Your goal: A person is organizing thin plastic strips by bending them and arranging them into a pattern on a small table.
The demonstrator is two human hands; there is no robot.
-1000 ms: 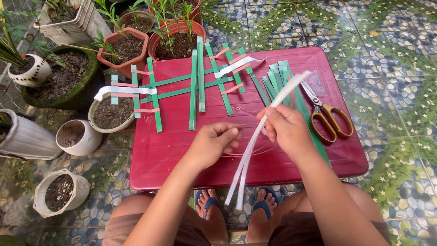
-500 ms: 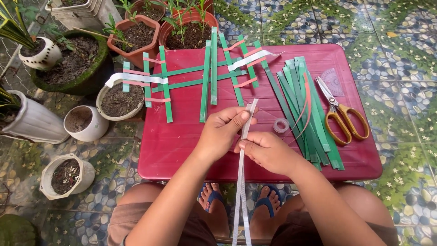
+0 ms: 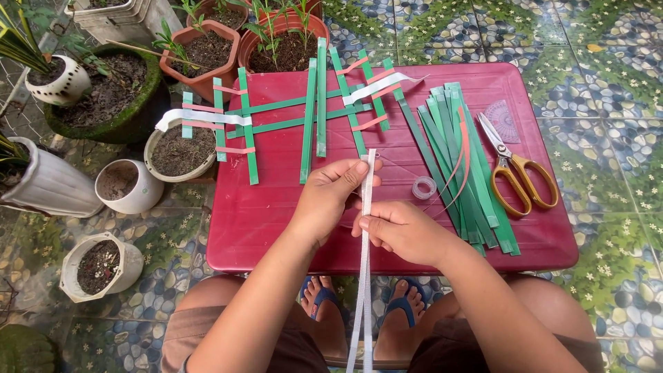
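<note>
White strap (image 3: 366,228) held upright in both hands over a red bench (image 3: 276,221).

Left hand (image 3: 330,200): fingers closed, pinching the strap near its top end. Right hand (image 3: 400,231): closed around the strap lower down; its long tail hangs down past the bench edge between the knees. On the bench: woven lattice of green strips (image 3: 304,117) with white and pink pieces, loose bundle of green strips (image 3: 463,166), clear tape roll (image 3: 424,187), yellow-handled scissors (image 3: 518,173). Potted plants (image 3: 200,55) stand beside the bench.

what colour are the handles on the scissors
Yellow-orange handles on the scissors, with silver blades; the head view shows them lying on the red table.
</note>
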